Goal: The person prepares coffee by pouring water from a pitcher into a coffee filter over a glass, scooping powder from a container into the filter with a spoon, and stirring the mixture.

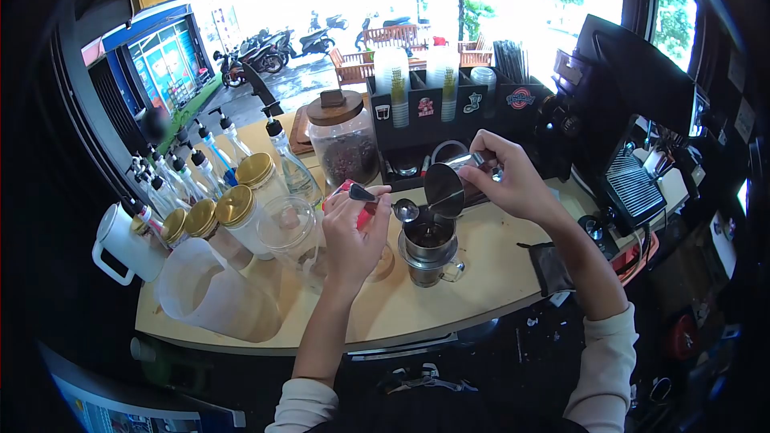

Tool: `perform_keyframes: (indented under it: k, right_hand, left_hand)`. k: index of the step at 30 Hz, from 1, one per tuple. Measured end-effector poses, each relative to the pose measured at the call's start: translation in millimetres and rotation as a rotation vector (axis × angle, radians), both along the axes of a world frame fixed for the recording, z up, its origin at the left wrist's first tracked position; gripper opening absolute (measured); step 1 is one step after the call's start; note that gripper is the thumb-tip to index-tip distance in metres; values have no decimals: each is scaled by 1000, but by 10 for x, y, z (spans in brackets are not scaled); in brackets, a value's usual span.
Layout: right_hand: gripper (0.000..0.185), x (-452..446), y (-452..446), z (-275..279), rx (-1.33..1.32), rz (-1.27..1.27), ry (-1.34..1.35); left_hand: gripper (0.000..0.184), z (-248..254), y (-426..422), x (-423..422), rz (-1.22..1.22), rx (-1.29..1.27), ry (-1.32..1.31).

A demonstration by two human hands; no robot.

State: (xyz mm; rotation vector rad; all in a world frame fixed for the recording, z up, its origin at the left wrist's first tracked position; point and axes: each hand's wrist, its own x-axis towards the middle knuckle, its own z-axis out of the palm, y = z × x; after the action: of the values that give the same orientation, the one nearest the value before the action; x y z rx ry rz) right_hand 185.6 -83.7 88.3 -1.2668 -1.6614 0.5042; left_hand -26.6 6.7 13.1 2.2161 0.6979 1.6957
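My right hand (501,180) is closed on the handle of a metal pitcher (446,190), tilted above a metal drip filter (427,242). A thin stream falls from the pitcher toward the filter, which rests on a glass cup (425,276) on the counter and has dark contents. In my left hand (353,232), fingers wrapped round its handle, is a spoon (405,210); its bowl is beside the pitcher, just above the filter's rim. Something red shows at my left fingers, too hidden to make out.
Left of my hands stand gold-lidded jars (235,206), pump bottles (293,162), a clear container (287,226) and a frosted pitcher (204,289). Behind are a wooden-lidded jar (345,140) and a black cup organizer (457,116). A dark pouch (551,269) lies at the right edge.
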Motion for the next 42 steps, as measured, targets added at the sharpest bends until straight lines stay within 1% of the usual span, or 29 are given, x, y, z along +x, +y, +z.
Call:
perform_keyframes:
  k: [9,14,18,21,23,29,34,36,37,39,42]
  right_hand:
    - [16,-26,37,32,4,5,-8]
    - [17,-1,55,27,64,-35,-94]
    - [18,31,36,40,36,-64,-92]
    - [21,57,15,29,88,-102,-22]
    - [19,77,-22,60,53,-87,-114]
    - [19,84,-116,90,23,-111,-134]
    - [19,58,-149,92,35,-88,-119]
    - [19,27,-148,91,19,-84,-110]
    - [18,16,-140,80,37,-46,-66]
    - [18,-16,-140,77,56,-8,-22]
    - [17,-45,-156,88,57,-5,-19]
  left_hand:
    - [10,16,-17,-30,13,-23,-11]
    - [9,11,-22,-35,28,0,-6]
    - [9,0,-22,-43,28,-8,-2]
    - [9,9,-37,-41,21,-8,-10]
    - [10,7,-32,-41,15,-9,-11]
    - [10,4,-47,-37,6,-7,-9]
    - [10,-21,-62,-17,-4,13,-1]
    - [10,-42,-68,7,-50,35,-1]
    - [10,-38,-92,20,-51,36,-1]
    - [10,-25,-151,44,-94,-48,13]
    - [10,-60,-154,67,-112,-31,37]
